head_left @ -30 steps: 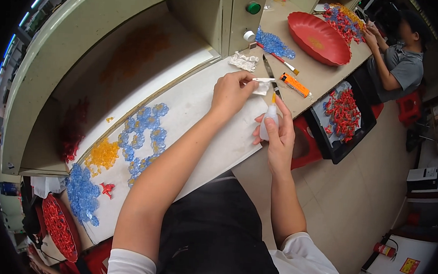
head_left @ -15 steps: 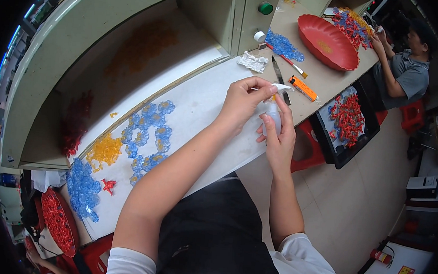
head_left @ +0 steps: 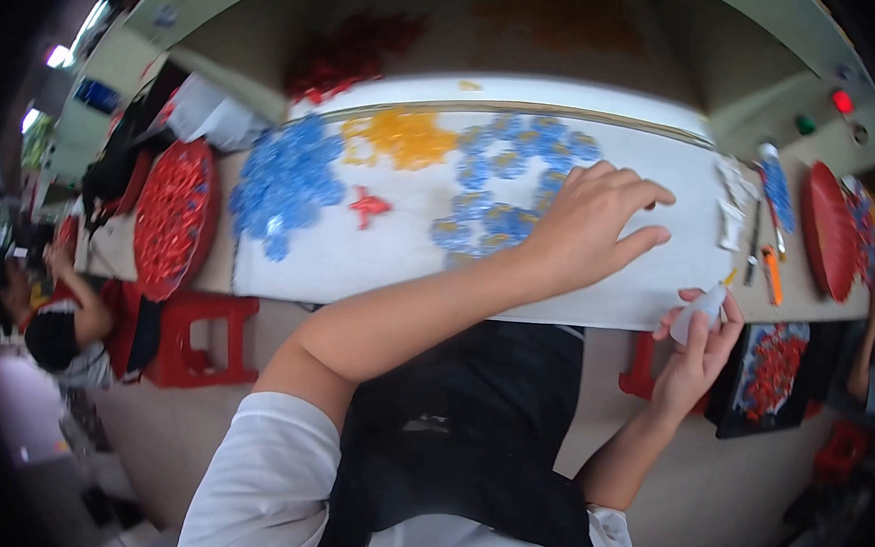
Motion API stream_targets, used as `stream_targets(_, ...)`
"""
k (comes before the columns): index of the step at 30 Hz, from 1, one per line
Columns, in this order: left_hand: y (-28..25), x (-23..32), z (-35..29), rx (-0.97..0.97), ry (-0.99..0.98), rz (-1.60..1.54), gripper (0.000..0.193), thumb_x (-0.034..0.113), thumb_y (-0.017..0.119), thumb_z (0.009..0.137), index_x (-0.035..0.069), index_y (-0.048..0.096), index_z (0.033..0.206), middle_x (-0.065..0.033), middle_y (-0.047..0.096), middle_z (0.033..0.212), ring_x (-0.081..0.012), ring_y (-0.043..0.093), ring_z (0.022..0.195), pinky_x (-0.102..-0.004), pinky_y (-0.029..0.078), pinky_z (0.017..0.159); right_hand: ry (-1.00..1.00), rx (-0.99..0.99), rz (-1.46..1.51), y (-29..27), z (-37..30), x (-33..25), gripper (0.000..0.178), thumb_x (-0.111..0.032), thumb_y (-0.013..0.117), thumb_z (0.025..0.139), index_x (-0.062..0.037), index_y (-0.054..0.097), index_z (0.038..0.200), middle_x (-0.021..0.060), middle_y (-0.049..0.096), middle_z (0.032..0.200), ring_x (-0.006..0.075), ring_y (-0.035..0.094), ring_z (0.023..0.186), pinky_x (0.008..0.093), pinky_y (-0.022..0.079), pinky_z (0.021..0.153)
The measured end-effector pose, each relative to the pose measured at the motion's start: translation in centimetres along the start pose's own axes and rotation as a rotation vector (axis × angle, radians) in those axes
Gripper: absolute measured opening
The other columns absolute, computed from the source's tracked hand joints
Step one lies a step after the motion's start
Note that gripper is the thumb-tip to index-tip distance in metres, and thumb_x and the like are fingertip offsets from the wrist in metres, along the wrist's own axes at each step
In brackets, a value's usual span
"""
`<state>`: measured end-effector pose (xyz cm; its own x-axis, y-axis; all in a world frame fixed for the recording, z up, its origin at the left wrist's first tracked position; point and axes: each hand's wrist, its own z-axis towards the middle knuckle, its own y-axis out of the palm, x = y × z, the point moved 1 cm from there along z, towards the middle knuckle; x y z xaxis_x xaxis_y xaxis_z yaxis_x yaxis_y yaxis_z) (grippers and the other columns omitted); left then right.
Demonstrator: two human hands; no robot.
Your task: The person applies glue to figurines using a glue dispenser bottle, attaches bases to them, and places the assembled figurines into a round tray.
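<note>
The left hand [head_left: 586,227] is spreading open, palm down, fingers fanned over the white sheet covering the table [head_left: 657,287]. It is gripping nothing and is hovering at the near edge of a ring-shaped cluster of small blue plastic flower pieces [head_left: 508,183]; whether the fingertips are actually touching the sheet cannot be told. The right hand [head_left: 698,355] is closing around a small translucent white squeeze bottle with an orange tip [head_left: 704,308], holding it off the table's front edge with the nozzle pointing up and away.

Farther left on the sheet a heap of yellow-orange plastic pieces [head_left: 406,136], a denser pile of blue plastic pieces [head_left: 288,179] and a single red plastic piece [head_left: 368,206] are lying apart from one another. A round red tray filled with red pieces [head_left: 173,212] is sitting at the sheet's left end, and an orange-handled cutter [head_left: 771,276] is lying near the right end.

To do this well, the open hand should probably be settling on one blue piece only, pinching it by its rim without dragging its neighbours, while the bottle is staying upright so nothing drips before the piece is brought to the nozzle.
</note>
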<state>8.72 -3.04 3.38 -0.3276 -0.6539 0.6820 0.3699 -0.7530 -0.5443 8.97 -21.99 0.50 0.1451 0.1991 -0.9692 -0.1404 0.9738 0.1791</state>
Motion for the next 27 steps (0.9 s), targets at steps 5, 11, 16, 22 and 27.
stream_targets(5,-10.3,-2.4,-9.8,0.291,-0.305,0.139,0.021,0.007,0.06,0.072,0.004,0.058,0.093,-0.0091,0.058,0.084,-0.0243,0.052,0.08,-0.0313,0.04,0.07,0.107,-0.378,0.042,4.9,-2.8,0.1,0.034,-0.008,0.047,0.081,-0.0001,0.035,0.112,0.0162,0.051,0.091,0.016,0.051,0.065,0.0247,0.044,0.055)
stream_targets(11,-15.3,-5.2,-14.6,0.3,-0.302,0.443,0.026,-0.001,0.058,0.068,0.004,0.058,0.093,-0.0089,0.057,0.089,-0.0246,0.052,0.085,-0.0329,0.041,0.075,0.053,-0.904,0.046,10.6,-6.2,-3.1,0.032,0.003,0.061,0.066,0.002,0.055,0.097,0.0168,0.056,0.092,0.0225,0.058,0.078,0.028,0.047,0.068)
stream_targets(16,-14.3,-6.4,-14.5,0.136,-0.244,0.456,0.039,-0.004,0.058,0.063,0.006,0.055,0.101,-0.0092,0.056,0.094,-0.0264,0.05,0.088,-0.0332,0.041,0.078,-0.178,-1.151,0.26,14.4,-7.2,-6.1,0.022,-0.002,0.064,0.067,0.0014,0.063,0.088,0.0172,0.056,0.088,0.0236,0.06,0.069,0.0277,0.051,0.061)
stream_targets(22,-13.9,-5.8,-15.5,0.35,-0.503,-0.154,0.026,-0.005,0.054,0.073,0.001,0.058,0.097,-0.0085,0.055,0.096,-0.0136,0.051,0.087,-0.024,0.041,0.073,-0.06,-1.073,0.213,14.6,-7.9,-5.8,0.017,-0.002,0.063,0.069,0.0014,0.064,0.086,0.0157,0.056,0.086,0.0229,0.06,0.072,0.028,0.05,0.063)
stream_targets(27,-12.9,-4.7,-15.3,0.43,-0.527,-0.345,0.026,-0.004,0.052,0.076,0.001,0.057,0.101,-0.0078,0.051,0.101,-0.0114,0.051,0.084,-0.0216,0.042,0.073,0.342,-0.753,0.232,14.6,-7.4,-2.1,0.033,-0.004,0.054,0.077,0.0041,0.048,0.108,0.0157,0.049,0.096,0.0208,0.055,0.078,0.0284,0.047,0.065)
